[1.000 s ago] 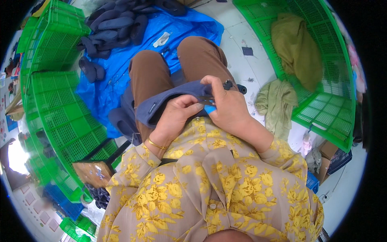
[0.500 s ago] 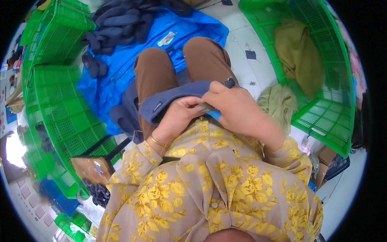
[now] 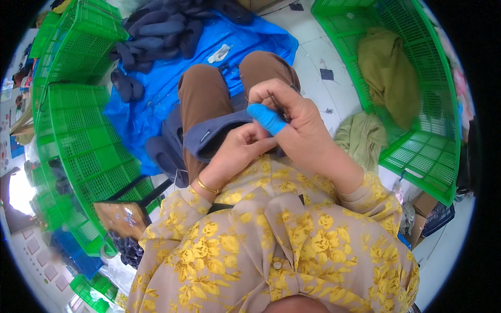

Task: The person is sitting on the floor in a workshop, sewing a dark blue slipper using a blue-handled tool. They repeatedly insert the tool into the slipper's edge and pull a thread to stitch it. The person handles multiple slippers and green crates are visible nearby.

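Observation:
A navy blue slipper (image 3: 209, 134) with a small label lies across my lap. My left hand (image 3: 237, 151) is closed on its near edge, thumb and fingers pressed together. My right hand (image 3: 308, 122), raised just over the slipper's right end, is curled with a thin dark tool (image 3: 282, 108) inside it. Its kind is mostly hidden by the fingers. Blue tape (image 3: 267, 120) wraps the right thumb, which points toward the left hand. More navy slippers (image 3: 164, 156) rest beside my left leg.
A heap of navy slippers (image 3: 162, 31) covers part of a blue sheet (image 3: 250, 41) ahead. Green crates (image 3: 78, 125) stand at the left. The right-hand green crate (image 3: 422, 151) holds olive cloth (image 3: 386, 73); pale green cloth (image 3: 360, 135) hangs beside it. A wooden stool (image 3: 122, 219) stands lower left.
My right hand has lifted off the slipper and turned, bringing its taped thumb into full view. The left hand still grips the slipper, having shifted slightly.

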Motion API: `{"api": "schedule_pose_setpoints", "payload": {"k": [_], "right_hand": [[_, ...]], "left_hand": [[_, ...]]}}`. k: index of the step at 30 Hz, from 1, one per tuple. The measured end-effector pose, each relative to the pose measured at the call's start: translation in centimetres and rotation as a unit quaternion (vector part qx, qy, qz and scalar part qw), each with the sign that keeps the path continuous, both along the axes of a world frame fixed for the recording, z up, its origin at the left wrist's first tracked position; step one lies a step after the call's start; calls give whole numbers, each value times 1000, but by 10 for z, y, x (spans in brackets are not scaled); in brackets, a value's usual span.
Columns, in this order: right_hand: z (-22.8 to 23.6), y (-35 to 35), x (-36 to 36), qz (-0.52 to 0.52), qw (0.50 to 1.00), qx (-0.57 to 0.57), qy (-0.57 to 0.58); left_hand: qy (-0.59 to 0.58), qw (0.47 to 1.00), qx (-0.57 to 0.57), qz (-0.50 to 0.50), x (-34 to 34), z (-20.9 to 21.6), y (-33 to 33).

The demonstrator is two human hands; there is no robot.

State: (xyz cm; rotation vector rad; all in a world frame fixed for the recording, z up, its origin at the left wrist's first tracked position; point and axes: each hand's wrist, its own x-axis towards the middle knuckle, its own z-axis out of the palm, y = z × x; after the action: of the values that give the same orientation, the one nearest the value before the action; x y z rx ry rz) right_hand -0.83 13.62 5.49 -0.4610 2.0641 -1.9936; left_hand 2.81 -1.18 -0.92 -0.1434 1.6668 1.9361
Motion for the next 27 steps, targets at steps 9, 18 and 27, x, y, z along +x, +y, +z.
{"api": "schedule_pose_setpoints", "payload": {"k": [9,18,27], "right_hand": [[22,8,-5,17,994,-67,-87],[75,80,-44,89,926,-368,-4],[-16,11,-25,-36,993,-69,-89]], "left_hand": [[301,838,-330,-314,-72,60,-51],[357,574,-538,-504,-48,44,-95],[517,671,-511,-146,-7,41,-100]]}}
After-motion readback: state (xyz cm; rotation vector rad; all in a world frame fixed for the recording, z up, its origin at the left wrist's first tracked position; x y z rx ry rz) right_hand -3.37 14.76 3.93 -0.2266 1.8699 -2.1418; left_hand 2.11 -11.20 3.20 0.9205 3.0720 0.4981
